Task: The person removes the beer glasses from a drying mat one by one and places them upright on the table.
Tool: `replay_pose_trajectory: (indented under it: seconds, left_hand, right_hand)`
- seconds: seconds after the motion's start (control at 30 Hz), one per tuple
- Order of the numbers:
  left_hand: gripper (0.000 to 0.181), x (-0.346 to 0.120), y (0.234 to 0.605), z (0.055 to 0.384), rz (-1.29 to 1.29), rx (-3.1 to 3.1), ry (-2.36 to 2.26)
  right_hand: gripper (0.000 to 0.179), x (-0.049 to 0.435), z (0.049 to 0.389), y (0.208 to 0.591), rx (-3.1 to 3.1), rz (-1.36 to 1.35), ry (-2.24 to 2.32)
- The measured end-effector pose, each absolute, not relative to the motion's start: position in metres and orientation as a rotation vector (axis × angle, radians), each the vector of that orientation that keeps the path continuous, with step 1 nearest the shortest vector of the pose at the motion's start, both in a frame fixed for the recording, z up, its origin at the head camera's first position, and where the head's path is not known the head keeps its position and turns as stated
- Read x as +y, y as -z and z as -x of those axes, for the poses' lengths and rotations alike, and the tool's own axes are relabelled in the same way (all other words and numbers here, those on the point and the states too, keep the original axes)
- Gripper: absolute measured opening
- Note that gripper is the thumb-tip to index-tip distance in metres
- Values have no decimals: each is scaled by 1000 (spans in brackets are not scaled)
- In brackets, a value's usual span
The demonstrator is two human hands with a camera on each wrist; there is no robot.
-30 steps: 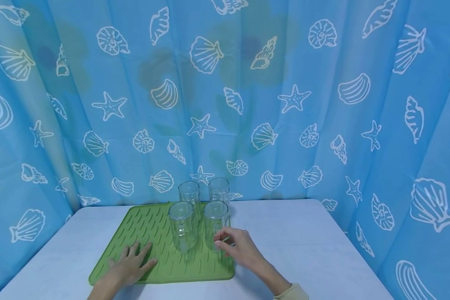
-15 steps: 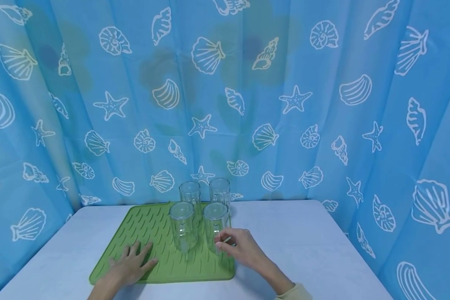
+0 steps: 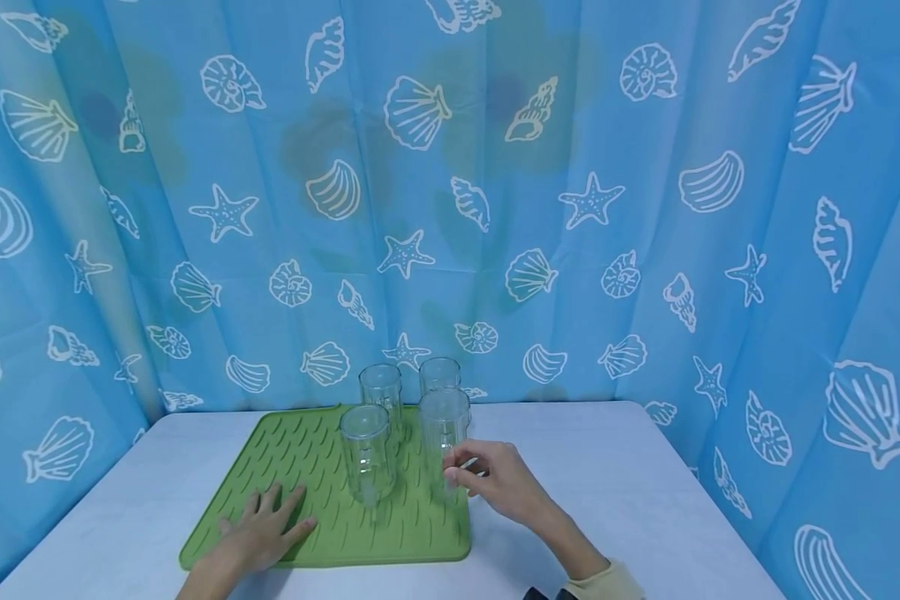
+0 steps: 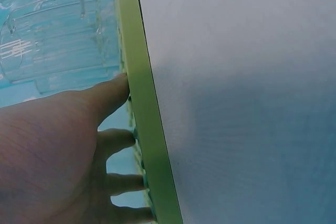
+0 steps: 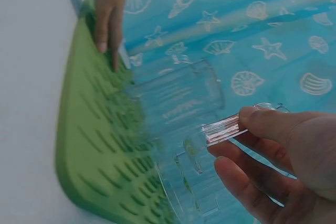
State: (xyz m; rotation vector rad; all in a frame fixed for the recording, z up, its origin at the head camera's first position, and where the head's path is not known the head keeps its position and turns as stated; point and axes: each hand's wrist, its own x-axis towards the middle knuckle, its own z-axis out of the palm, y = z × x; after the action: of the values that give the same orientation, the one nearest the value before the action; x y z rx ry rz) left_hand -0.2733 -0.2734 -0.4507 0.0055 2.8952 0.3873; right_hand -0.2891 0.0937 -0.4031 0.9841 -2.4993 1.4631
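My right hand (image 3: 498, 477) pinches the handle (image 5: 223, 130) of a clear glass mug (image 3: 442, 421) between thumb and fingers. The mug stands tall over the right part of a green ridged drying mat (image 3: 300, 454). Spread fingers of my left hand (image 3: 253, 533) rest on the mat's front left part; in the left wrist view the fingertips touch it just behind its edge. Left of the held mug stands a second glass mug (image 3: 367, 458). Two more, a back left mug (image 3: 380, 385) and a back right mug (image 3: 439, 372), stand behind, partly hidden by the front pair.
The mat lies on a white-covered table (image 3: 585, 467), whose surface extends to the right of it. A blue curtain (image 3: 450, 208) with white shell and starfish prints hangs behind the table and along both sides.
My right hand has raised the front right mug and shifted it slightly right, so it now overlaps the back right mug more. The left hand has stayed on the mat.
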Motion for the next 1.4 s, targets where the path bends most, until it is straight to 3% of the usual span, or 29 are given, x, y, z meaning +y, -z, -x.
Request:
replay_pose_trajectory:
  seconds: [0.57,0.9,1.4]
  left_hand:
    - [91,-274,452,276,2,2898,-377]
    - [88,-271,450,276,8,2886,-379]
    - [90,-274,448,273,-9,2896,-375]
  right_hand:
    - [21,119,290,378,-2405,-963,-1440]
    - [13,121,287,372,-2418,-896,-1430]
    - [17,126,289,375,-2356,-950,-1504]
